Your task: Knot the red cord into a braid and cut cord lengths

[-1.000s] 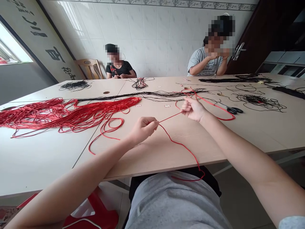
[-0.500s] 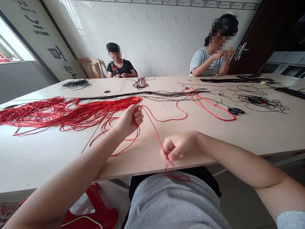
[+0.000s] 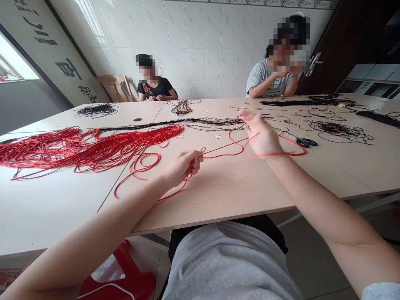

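Note:
My left hand [image 3: 186, 163] is closed in a fist on a single red cord [image 3: 223, 150] above the pale wooden table [image 3: 237, 187]. The cord runs right from the fist toward my right hand [image 3: 261, 134], which is raised over the table with its fingers spread and blurred by motion. The cord passes under and around that hand in loose loops. A large bundle of red cords [image 3: 78, 148] lies on the table to the left of my left hand.
Black-handled scissors [image 3: 304, 142] lie right of my right hand. Black cord bundles [image 3: 339, 130] and a long black strand [image 3: 187, 122] lie farther back. Two other people sit at the far side. A red stool [image 3: 125, 279] stands under the table.
My right hand has gone from the table's near edge, where it pinched the cord, up and away over the table with fingers now spread. My left hand shifted slightly right, still gripping.

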`<state>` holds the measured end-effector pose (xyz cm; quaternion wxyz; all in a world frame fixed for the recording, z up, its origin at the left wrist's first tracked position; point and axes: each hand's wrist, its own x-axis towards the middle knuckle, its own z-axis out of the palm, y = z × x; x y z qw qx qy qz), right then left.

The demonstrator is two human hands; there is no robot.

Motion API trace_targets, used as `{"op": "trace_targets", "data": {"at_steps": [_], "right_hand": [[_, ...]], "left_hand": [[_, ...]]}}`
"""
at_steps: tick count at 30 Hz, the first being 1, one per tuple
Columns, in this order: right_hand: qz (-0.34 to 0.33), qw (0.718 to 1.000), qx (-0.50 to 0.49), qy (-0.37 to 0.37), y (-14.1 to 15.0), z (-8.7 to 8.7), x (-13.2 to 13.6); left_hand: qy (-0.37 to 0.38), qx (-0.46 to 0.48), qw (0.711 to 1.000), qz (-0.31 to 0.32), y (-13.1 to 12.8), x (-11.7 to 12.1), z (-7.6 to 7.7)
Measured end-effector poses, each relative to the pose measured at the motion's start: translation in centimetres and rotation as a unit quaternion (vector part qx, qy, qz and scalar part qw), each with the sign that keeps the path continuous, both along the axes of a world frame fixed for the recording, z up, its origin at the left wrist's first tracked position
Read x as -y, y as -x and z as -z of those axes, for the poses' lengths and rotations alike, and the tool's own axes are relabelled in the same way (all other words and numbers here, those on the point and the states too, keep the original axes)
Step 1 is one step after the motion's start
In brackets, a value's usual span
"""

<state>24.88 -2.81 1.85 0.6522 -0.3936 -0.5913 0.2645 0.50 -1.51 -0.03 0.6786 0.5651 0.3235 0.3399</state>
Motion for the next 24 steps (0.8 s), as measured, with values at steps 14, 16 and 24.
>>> {"op": "trace_targets", "data": {"at_steps": [14, 16, 24], "right_hand": [[0.131, 0.939, 0.307, -0.079, 1.8, 2.5, 0.0], [0.101, 0.952, 0.281, -0.064, 1.6, 2.7, -0.2], [-0.203, 0.941, -0.068, 0.262, -1.5, 2.3, -2.5]], "left_hand": [[-0.077, -0.022, 0.993, -0.081, 0.6, 0.4, -1.3], [-0.075, -0.02, 0.995, -0.066, 0.7, 0.3, -1.4], [0.012, -0.025, 0.996, 0.081, 1.1, 0.5, -2.1]]}}
